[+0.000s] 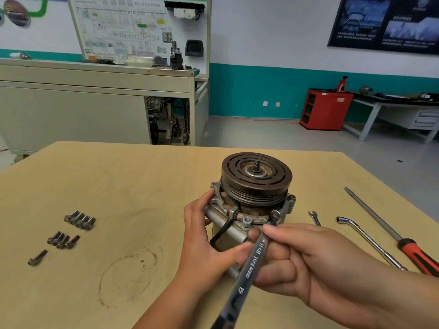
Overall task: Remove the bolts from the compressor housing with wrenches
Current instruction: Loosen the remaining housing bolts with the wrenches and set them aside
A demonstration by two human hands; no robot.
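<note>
1. Right grip [297, 260], a bare hand at the lower right of the frame, is closing around a dark wrench [251, 264], with the thumb and forefinger pinching the shaft and the other fingers curling beneath it.
2. The wrench is running from the bottom centre of the frame up to the right, and its far end is meeting a bolt [274, 213] on the front right of the flange; whether it is fully seated on the bolt I cannot tell.
3. Left grip [206, 238] is holding the compressor housing [228, 231] from its left side, with the fingertips touching the flange and the thumb pressing across the lower front.
4. The compressor housing is standing upright on the table [118, 174], just right of the frame's centre, with its dark grooved pulley [256, 174] facing upward.
5. A black band [223, 231] is looping down the front of the housing.
6. Loose bolts [79, 219] are lying at the left of the frame, well apart from the housing: a cluster of five, a cluster of four below it, and a single one lower left.
7. At the right, an open-end wrench [314, 217], an L-shaped socket wrench [365, 238] and a long screwdriver [384, 226] with a red and black handle are lying side by side on the table.
</note>
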